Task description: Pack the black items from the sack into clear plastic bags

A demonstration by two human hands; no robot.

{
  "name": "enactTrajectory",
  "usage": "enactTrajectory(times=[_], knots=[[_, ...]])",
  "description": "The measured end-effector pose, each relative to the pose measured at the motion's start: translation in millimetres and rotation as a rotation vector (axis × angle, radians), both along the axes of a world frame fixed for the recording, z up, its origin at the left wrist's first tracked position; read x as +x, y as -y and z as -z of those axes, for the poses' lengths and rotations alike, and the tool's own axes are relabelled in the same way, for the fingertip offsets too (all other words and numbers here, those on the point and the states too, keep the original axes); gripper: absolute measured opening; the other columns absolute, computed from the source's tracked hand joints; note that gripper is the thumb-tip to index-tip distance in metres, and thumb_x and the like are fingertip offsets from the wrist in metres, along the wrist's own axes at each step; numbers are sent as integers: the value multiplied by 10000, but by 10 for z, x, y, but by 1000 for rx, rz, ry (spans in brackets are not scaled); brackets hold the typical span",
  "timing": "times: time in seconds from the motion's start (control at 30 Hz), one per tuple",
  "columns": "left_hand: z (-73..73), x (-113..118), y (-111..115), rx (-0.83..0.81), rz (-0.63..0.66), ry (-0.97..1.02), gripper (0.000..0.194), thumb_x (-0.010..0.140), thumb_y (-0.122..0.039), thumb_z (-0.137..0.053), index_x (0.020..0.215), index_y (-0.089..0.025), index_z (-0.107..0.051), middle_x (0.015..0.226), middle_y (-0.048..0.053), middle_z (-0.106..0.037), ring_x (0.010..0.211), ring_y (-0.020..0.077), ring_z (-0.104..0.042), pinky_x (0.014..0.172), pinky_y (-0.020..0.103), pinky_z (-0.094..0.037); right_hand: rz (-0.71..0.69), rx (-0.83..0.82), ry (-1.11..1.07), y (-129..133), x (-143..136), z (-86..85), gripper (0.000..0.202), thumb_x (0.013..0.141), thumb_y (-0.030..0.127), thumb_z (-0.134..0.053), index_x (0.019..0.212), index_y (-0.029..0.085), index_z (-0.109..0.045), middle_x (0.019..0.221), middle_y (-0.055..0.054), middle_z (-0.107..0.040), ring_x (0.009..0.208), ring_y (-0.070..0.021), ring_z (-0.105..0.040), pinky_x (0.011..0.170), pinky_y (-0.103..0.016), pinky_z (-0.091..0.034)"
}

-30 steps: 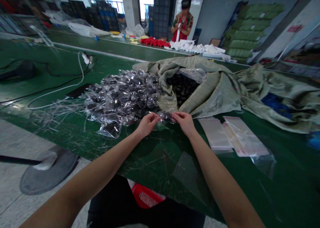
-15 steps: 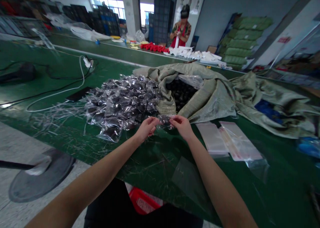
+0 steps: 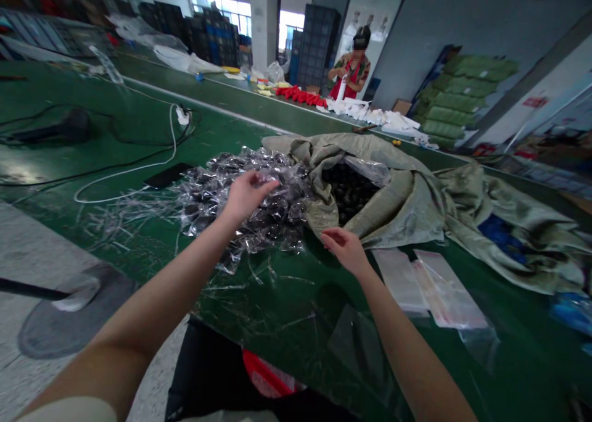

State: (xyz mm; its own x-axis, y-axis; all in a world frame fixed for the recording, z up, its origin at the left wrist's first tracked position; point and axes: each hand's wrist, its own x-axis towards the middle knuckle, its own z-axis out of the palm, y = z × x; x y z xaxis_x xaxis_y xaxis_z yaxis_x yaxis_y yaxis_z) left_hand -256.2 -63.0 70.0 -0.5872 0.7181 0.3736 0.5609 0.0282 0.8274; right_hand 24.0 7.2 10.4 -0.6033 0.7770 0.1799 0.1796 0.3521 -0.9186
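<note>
Over a pile of dark rounded items in clear plastic bags [image 3: 277, 218], my left hand [image 3: 247, 194] is closed on a clear plastic bag [image 3: 267, 179]; its contents are hard to make out. My right hand [image 3: 346, 249] hovers above the green table with loosely curled fingers and nothing visible in them. Just beyond it, a greenish woven sack [image 3: 402, 206] lies with its mouth folded back, showing many black rounded items [image 3: 349, 194] inside. Stacks of flat clear bags [image 3: 448, 289] lie to the right of my right forearm.
Thin plastic strips [image 3: 124, 215] litter the green table [image 3: 277, 314] left of the pile. A dark flat device [image 3: 167, 175] with a white cable [image 3: 115, 198] lies behind them. Across the tables, a person [image 3: 354, 67] stands behind red and white items. A red object [image 3: 268, 376] shows below the table edge.
My left hand has moved up and left over the pile with the bag, away from my right hand. The right hand has let go of the bag. The view has shifted slightly.
</note>
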Motion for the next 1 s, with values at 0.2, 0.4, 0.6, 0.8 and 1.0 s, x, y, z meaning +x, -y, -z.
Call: enactTrajectory(times=[0.2, 0.4, 0.6, 0.8, 1.0], knots=[[-95, -495, -220, -403, -100, -433, 492, 787, -487, -647, 1004, -47, -609, 976, 178, -649, 941, 271, -590, 849, 375, -433, -172, 491, 211, 112, -474, 310, 398, 864, 379, -595, 1216, 193, -592, 1136, -125, -580, 917, -200, -609, 779, -354, -538], [394, -101, 483, -351, 172, -642, 356, 891, -458, -507, 1103, -193, -614, 1139, 104, -613, 884, 212, -632, 727, 283, -454, -301, 885, 510, 401, -837, 421, 362, 899, 358, -542, 1195, 157, -598, 1070, -147, -581, 1002, -266, -520, 849, -401, -481], [819, 33, 1018, -438, 206, -696, 380, 892, -421, -506, 1225, -255, -580, 1289, 115, -543, 814, 201, -661, 572, 264, -451, -239, 960, 656, 612, -964, 412, 249, 912, 275, -505, 1073, 166, -662, 1064, -161, -623, 1048, -301, -498, 868, -469, -422], [1145, 140, 1446, -337, 378, -738, 337, 953, -237, -384, 1210, -200, -600, 1209, 110, -617, 1053, 210, -608, 857, 299, -499, -564, 890, 386, 724, -676, 471, 242, 891, 224, -509, 1051, 167, -681, 1208, -126, -648, 1223, -258, -514, 1056, -477, -369], [1263, 581, 1569, -416, 322, -726, 446, 941, -328, -403, 1244, -62, -593, 1335, 228, -538, 1097, 324, -556, 940, 473, -445, -757, 522, 129, 951, -393, 348, 266, 898, 202, -466, 1038, 168, -689, 1100, -100, -710, 1097, -200, -630, 971, -359, -486]])
